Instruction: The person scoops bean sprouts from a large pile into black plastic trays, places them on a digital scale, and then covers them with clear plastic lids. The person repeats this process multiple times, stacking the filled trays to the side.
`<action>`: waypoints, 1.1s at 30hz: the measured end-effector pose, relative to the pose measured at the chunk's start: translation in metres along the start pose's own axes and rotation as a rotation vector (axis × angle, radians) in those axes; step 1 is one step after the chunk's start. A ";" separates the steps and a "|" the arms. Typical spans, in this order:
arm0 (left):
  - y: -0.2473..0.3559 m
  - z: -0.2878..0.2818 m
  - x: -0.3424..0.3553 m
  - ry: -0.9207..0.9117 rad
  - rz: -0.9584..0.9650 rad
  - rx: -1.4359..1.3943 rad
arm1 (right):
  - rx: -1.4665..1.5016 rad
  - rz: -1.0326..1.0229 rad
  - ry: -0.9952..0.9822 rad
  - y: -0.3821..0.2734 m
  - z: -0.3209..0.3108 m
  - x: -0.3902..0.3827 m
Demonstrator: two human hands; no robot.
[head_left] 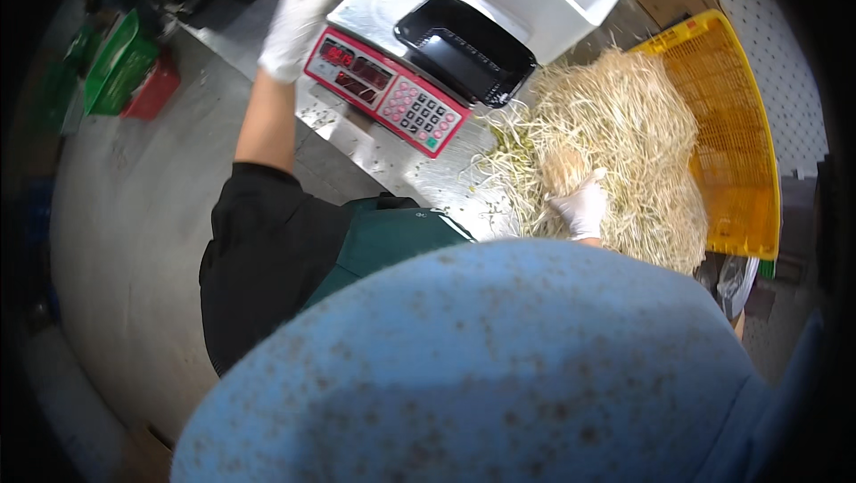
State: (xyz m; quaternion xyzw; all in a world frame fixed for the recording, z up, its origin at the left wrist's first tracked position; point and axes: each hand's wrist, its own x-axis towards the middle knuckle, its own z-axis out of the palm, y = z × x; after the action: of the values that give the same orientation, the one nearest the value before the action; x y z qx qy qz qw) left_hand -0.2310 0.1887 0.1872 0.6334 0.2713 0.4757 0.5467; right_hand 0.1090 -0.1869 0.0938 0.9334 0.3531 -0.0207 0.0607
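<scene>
My right hand (583, 207) has its fingers wrapped round a clump of sprouts (563, 171) on the big pile (637, 140), around 2 o'clock. Left hand (300, 26) is up at 11 by the red scale (390, 92), can't tell if those fingers grip anything. Black tray (464, 50) sits on the scale, 12ish.

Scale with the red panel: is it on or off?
On: red digits glow in the display windows of the scale, beside its keypad.
</scene>
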 end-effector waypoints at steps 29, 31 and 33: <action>-0.021 0.245 -0.117 -0.358 0.171 0.104 | 0.217 -0.452 0.579 -0.103 -0.106 0.009; -0.035 0.217 -0.103 -0.235 0.140 -0.053 | 0.583 -0.589 0.580 -0.145 -0.120 0.020; -0.033 0.183 -0.080 -0.212 0.000 -0.175 | 0.567 -0.554 0.598 -0.185 -0.122 0.022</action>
State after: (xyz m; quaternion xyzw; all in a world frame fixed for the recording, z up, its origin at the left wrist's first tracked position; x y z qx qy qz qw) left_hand -0.0920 0.0488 0.1404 0.6302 0.1695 0.4280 0.6253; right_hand 0.0025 -0.0192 0.1949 0.7493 0.5704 0.1375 -0.3071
